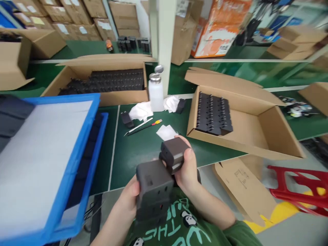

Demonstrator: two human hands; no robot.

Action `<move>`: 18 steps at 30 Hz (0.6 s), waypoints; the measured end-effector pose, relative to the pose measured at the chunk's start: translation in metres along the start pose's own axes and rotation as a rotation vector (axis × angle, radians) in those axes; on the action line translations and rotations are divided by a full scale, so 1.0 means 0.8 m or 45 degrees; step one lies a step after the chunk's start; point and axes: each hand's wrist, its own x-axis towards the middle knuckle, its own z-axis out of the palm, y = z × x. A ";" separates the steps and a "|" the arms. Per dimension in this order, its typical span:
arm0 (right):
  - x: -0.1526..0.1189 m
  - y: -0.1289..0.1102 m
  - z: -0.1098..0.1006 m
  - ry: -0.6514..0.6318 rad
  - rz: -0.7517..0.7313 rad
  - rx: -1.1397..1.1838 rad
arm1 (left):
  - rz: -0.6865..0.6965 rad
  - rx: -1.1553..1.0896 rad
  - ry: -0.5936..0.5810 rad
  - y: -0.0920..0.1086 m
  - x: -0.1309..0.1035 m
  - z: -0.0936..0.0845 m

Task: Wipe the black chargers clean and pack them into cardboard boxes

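Note:
Near my body, my left hand (130, 193) is closed around a stack of black power adapters (155, 177) with small slots on their sides. Beside it, slightly farther from me, my right hand (189, 165) grips a shorter stack of black adapters (174, 150). The two stacks are close together, and blur hides whether they touch. Ahead on the green table lie a white paper piece (166, 132), a white pen-like stick (140, 125) and a black cable with a yellow end (145, 128). Single black plug adapters (127, 119) rest by crumpled white tissue (141, 111).
On the right, an open carton (246, 148) holds rows of black adapters (214, 112). Another filled carton (123, 98) stands back left. A white pump bottle (155, 92) stands by the post. Blue-edged trays (96, 109) are stacked at left. A red stool (279, 181) stands lower right.

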 end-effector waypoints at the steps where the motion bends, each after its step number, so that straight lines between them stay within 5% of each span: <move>1: 0.005 -0.004 0.000 0.003 -0.020 -0.027 | -0.091 -0.004 -0.059 -0.001 0.001 0.000; 4: 0.026 -0.042 -0.015 0.010 -0.110 -0.135 | -0.266 -0.043 -0.150 -0.004 0.007 -0.003; 6: 0.042 -0.092 -0.045 0.009 -0.235 -0.294 | -0.258 -0.116 -0.097 -0.001 0.013 -0.009; 12: 0.118 -0.268 -0.186 -0.036 -0.569 -1.334 | -0.257 -0.197 -0.034 0.024 0.036 -0.015; 15: 0.172 -0.299 -0.240 -0.180 -0.531 -1.699 | -0.224 -0.222 0.085 0.024 0.051 -0.001; 18: 0.212 -0.295 -0.272 -0.441 -0.430 -1.949 | -0.205 -0.240 0.242 0.019 0.068 0.017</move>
